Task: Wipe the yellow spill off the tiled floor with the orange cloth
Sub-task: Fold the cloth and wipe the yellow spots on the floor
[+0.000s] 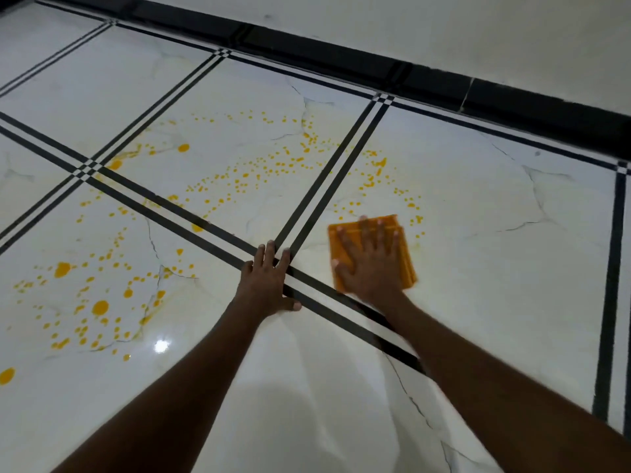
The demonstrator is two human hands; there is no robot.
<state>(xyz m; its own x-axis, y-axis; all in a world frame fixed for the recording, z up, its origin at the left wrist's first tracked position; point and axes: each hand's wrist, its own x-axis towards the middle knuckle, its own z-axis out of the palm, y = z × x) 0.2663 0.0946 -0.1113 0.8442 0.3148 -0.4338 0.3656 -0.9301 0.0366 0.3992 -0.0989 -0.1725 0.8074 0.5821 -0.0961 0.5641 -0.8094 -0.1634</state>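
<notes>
A folded orange cloth (406, 264) lies flat on the white tiled floor (495, 254). My right hand (370, 264) presses down on it with fingers spread. The hand looks slightly blurred. My left hand (268, 285) rests flat on the floor to the left of the cloth, fingers apart, over the black tile lines. Yellow spill (259, 172) is scattered as drops and blobs across several tiles. Some drops (409, 203) sit just beyond the cloth. Larger blobs (100, 307) lie at the lower left.
Double black lines (317, 186) divide the glossy white marble-look tiles. A black skirting strip (444, 83) runs along the foot of a pale wall at the top. A light reflection (161, 345) shines on the near tile.
</notes>
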